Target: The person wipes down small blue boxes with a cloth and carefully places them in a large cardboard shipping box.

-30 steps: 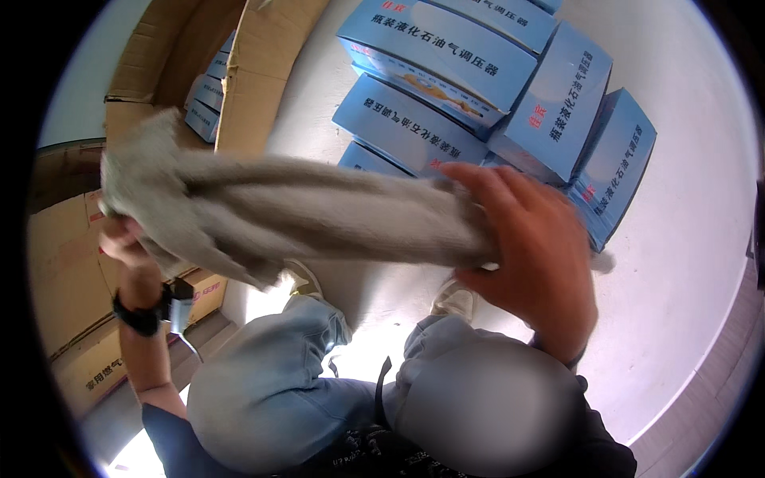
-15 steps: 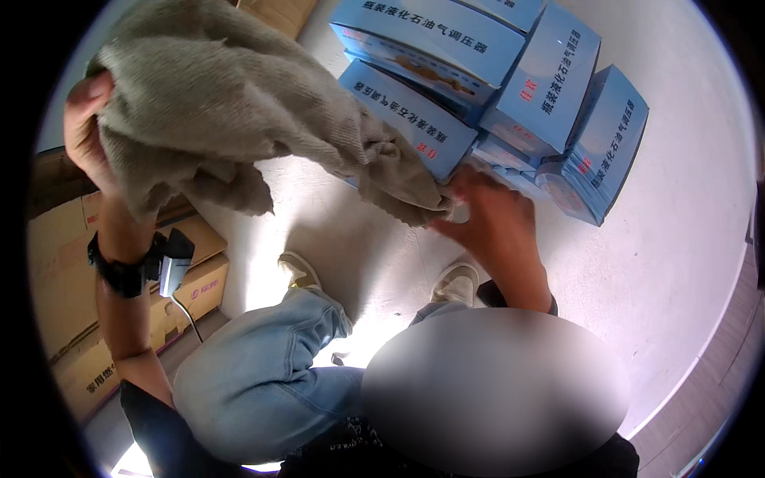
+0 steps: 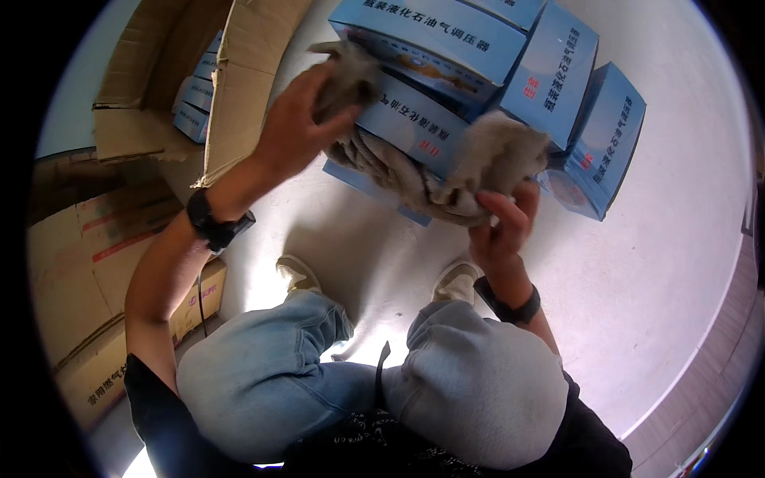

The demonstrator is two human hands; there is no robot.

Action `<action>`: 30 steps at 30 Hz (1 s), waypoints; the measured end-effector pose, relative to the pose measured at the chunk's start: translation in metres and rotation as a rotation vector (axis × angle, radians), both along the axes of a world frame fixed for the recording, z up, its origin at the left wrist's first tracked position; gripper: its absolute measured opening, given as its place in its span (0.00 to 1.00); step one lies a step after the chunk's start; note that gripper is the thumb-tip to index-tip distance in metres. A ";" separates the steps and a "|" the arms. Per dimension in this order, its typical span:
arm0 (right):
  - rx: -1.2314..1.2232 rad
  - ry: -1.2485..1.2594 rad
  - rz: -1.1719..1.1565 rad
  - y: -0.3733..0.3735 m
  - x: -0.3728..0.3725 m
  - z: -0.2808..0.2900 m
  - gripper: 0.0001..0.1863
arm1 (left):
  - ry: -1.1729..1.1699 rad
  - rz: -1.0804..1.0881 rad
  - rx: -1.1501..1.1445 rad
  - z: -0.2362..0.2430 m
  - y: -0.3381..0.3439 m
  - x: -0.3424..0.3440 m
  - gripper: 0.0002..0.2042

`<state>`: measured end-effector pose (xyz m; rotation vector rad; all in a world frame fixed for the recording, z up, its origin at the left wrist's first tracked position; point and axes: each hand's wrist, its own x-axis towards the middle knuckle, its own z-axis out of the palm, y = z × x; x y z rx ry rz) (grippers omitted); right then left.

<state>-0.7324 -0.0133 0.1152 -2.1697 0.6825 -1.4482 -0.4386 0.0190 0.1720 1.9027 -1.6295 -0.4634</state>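
Observation:
A grey-brown knitted cloth (image 3: 384, 166) lies bunched along the front of a small blue carton (image 3: 414, 119), its two ends raised on either side. My left hand (image 3: 288, 127) is closed round the left end, beside the carton's upper left. At the right end, my right hand (image 3: 507, 227) pinches the cloth between thumb and fingers, below a raised fold. A strip of blue cardboard (image 3: 358, 182) shows under the cloth's near edge. The carton's lower part is hidden by the cloth.
Several more blue cartons (image 3: 550, 76) stand close together behind and to the right. On the far left an open brown cardboard box (image 3: 251, 64) holds blue cartons. Larger brown boxes (image 3: 119, 263) are stacked at the left. My knees and shoes (image 3: 456, 283) are near the pale floor's middle.
The cloth, held up and stretched at the upper left before, is now down against the carton's front. My left hand moved right and inward; the open brown box came into view.

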 end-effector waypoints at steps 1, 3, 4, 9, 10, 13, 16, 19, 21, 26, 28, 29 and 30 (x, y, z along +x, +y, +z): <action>-0.013 0.023 -0.011 -0.001 0.006 -0.002 0.24 | -0.329 -0.127 -0.104 -0.002 -0.001 -0.003 0.24; 0.183 0.141 0.029 0.002 0.018 -0.009 0.30 | -0.398 -0.241 -0.174 -0.007 -0.005 -0.010 0.19; 0.255 0.148 0.027 0.009 0.026 -0.013 0.32 | -0.431 -0.301 -0.205 -0.008 -0.006 -0.013 0.16; 0.304 0.188 -0.084 0.034 0.048 -0.041 0.45 | -0.360 -0.335 -0.220 -0.009 -0.005 -0.054 0.06; 0.272 0.231 -0.015 0.036 0.049 -0.048 0.45 | -0.289 -0.405 -0.234 -0.007 -0.003 -0.066 0.07; 0.324 0.258 0.063 0.039 0.045 -0.065 0.44 | -0.120 -0.595 -0.276 -0.005 -0.003 -0.086 0.08; 0.460 0.039 -0.152 0.045 0.038 -0.071 0.43 | -0.183 -0.653 -0.309 -0.003 -0.013 -0.065 0.11; 0.501 0.137 -0.283 0.048 0.029 -0.070 0.44 | -0.369 -0.440 -0.302 -0.005 -0.018 -0.020 0.14; 0.427 0.131 -0.294 0.046 0.029 -0.069 0.47 | -0.156 -0.103 -0.068 -0.007 -0.016 0.003 0.17; 0.302 0.045 -0.139 0.030 0.041 -0.072 0.50 | -0.063 -0.145 -0.166 -0.031 -0.009 0.002 0.31; 0.257 0.103 -0.142 0.027 0.045 -0.072 0.53 | 0.013 -0.124 -0.067 -0.039 -0.009 -0.006 0.43; 0.221 0.158 -0.170 0.026 0.046 -0.072 0.55 | -0.017 -0.091 -0.067 -0.041 -0.009 -0.009 0.43; 0.206 0.193 -0.210 0.026 0.048 -0.071 0.56 | -0.046 -0.057 -0.067 -0.042 -0.011 -0.011 0.44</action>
